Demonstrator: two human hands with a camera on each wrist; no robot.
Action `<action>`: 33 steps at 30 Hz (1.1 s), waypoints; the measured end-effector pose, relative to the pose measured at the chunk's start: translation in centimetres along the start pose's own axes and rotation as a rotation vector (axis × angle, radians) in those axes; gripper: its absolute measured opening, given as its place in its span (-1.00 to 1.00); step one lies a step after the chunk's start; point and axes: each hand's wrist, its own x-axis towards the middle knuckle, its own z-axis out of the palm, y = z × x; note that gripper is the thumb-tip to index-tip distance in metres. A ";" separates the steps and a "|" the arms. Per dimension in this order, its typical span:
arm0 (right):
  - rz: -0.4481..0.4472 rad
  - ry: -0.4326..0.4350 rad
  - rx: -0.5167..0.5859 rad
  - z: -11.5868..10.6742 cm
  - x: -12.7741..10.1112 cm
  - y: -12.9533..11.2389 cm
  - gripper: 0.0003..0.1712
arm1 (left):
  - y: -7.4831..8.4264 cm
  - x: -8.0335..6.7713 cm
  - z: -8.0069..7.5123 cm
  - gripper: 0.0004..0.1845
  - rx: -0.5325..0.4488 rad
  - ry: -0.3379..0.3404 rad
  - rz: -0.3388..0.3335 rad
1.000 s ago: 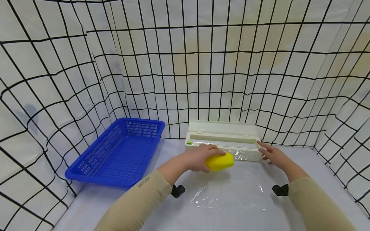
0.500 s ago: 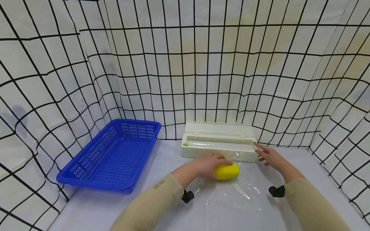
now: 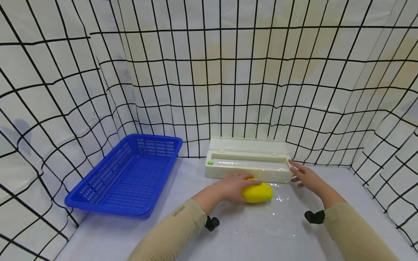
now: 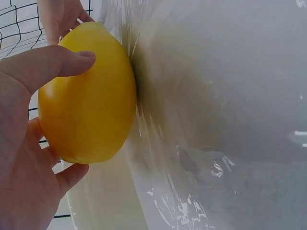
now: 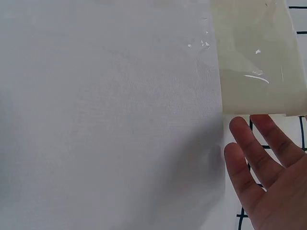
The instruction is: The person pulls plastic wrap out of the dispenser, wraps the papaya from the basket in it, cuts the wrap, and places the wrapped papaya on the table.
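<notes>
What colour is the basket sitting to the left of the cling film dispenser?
The basket is bright blue with a perforated mesh pattern; the head view shows it best.

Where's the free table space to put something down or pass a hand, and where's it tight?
Free: the strip of table between the blue basket and the wrap dispenser; the near-left corner before the basket; the far-right corner beyond the right hand. Crowded: in front of the dispenser, where the left hand grips the yellow fruit on the cling film.
</notes>
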 end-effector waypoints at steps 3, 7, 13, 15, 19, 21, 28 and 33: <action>-0.014 0.017 0.024 -0.2 -0.5 0.1 -0.20 | 0.1 -0.1 0.0 -0.18 -0.007 0.009 -0.002; -0.046 0.055 0.018 -0.7 -1.1 0.0 -0.18 | 0.3 -0.4 -0.2 -0.19 -0.012 0.026 -0.005; -0.090 0.149 -0.083 -1.1 -1.9 -0.4 -0.17 | 0.4 -1.1 -0.6 -0.16 -0.022 0.034 -0.027; -0.096 0.170 -0.126 -1.0 -2.3 -0.6 -0.18 | 0.3 -1.4 -0.6 -0.14 -0.023 0.041 -0.030; -0.108 0.180 -0.212 -0.6 -3.2 -1.1 -0.19 | 0.1 -2.2 -0.8 -0.12 -0.030 0.065 -0.034; -0.125 0.186 -0.253 -0.4 -3.8 -1.4 -0.19 | 0.0 -2.6 -0.9 -0.12 -0.027 0.077 -0.034; -0.217 0.199 -0.339 0.9 -6.3 -2.2 -0.30 | 0.2 -5.1 -1.4 -0.18 0.024 0.110 -0.012; -0.275 0.163 -0.402 2.3 -8.4 -2.5 -0.50 | 0.1 -7.9 -1.6 -0.31 0.076 0.073 -0.009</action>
